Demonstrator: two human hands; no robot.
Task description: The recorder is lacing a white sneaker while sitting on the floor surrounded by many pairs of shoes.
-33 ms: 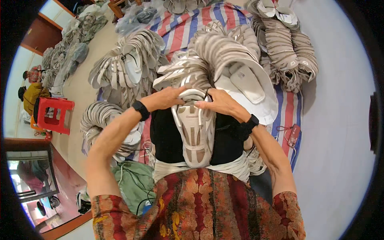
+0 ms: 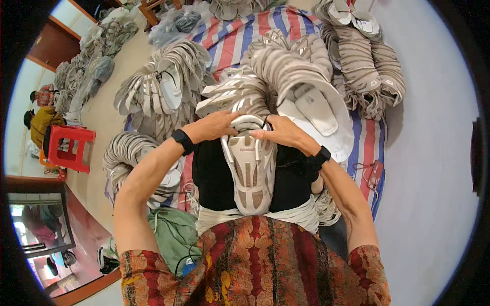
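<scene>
A white and beige shoe upper (image 2: 251, 168) lies on my black-clad lap, toe pointing toward me. My left hand (image 2: 218, 125) grips the left side of its collar, thumb pressed on the edge near the tongue. On the other side, my right hand (image 2: 279, 133) holds the collar, its thumb reaching inward over the tongue. Both hands are closed around the upper; some fingertips are hidden behind it. Directly beyond my hands, a curved stack of nested shoe uppers (image 2: 236, 92) touches or nearly touches the collar; I cannot tell which. Bundled white laces (image 2: 219, 217) lie across my lap.
Stacks of uppers stand at the left (image 2: 145, 92) and far right (image 2: 357, 56) on a striped sheet (image 2: 232, 41). A large arched stack (image 2: 291, 69) rises ahead. A red stool (image 2: 71, 148), a green cloth bag (image 2: 173, 232) and a red phone-like object (image 2: 375, 174) lie around.
My hands keep the same hold on the shoe upper. The view has shifted very slightly, and the upper's toe sits a touch farther right.
</scene>
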